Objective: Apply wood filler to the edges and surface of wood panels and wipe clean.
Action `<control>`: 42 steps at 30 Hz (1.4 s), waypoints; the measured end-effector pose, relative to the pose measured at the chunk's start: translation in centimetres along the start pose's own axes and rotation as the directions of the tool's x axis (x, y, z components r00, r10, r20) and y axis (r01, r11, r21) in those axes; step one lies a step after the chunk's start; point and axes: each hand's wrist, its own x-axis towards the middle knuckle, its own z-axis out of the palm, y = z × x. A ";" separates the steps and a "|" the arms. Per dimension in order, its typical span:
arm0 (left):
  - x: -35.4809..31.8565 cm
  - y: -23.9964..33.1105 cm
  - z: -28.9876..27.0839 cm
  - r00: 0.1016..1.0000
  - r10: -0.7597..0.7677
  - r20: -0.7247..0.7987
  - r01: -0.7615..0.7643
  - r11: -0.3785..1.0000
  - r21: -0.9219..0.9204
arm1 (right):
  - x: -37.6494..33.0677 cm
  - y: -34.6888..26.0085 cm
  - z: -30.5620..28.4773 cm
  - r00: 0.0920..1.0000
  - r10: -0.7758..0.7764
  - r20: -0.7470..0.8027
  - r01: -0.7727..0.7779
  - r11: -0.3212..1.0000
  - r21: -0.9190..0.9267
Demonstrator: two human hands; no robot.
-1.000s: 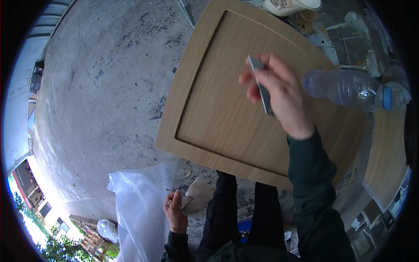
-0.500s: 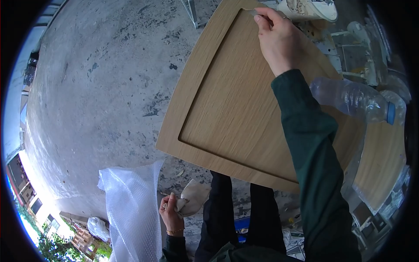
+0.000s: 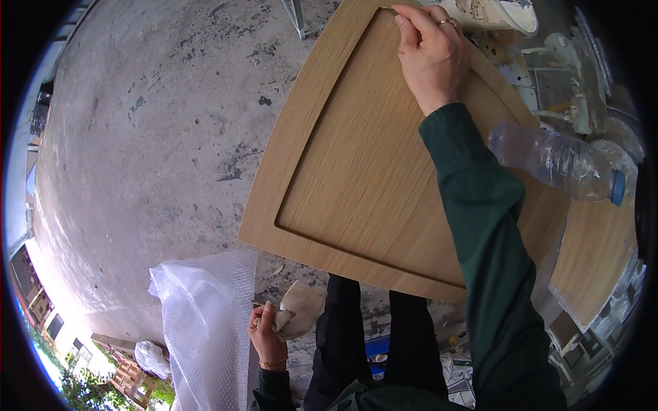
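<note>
A sheet of bubble wrap (image 3: 205, 322) hangs at the lower left above the concrete floor (image 3: 151, 137). Just beside it, the left hand (image 3: 269, 335) has its grip pressed together around a crumpled pale cloth (image 3: 298, 309). A wooden panel (image 3: 356, 157) with a recessed groove lies tilted in the middle. The right hand (image 3: 432, 51) rests at the panel's far corner, its grip pinching a small tool against the groove; the tool is mostly hidden. A clear plastic bottle (image 3: 555, 161) lies on the panel's right edge.
</note>
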 end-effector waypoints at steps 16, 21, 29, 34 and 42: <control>0.5 0.5 0.4 1.000 0.004 0.021 -0.005 1.000 0.011 | 0.0 -0.1 0.4 0.997 0.073 0.034 -0.072 0.997 -0.026; 0.7 0.4 0.6 1.000 0.006 0.017 -0.006 1.000 0.006 | 0.2 -0.2 0.2 0.995 0.070 0.077 -0.068 0.997 -0.027; 0.8 0.4 0.9 0.999 0.004 0.037 -0.004 1.000 0.005 | 0.3 -0.1 0.1 0.999 0.005 0.046 -0.006 0.999 0.033; 0.6 0.4 1.7 0.999 -0.012 0.041 0.012 1.000 -0.007 | 0.2 0.6 0.3 0.999 0.008 -0.044 -0.003 0.992 0.128; 0.9 -0.1 1.5 0.999 -0.012 0.049 0.013 1.000 -0.020 | 0.0 0.9 2.4 0.956 0.025 -0.292 0.159 0.791 0.590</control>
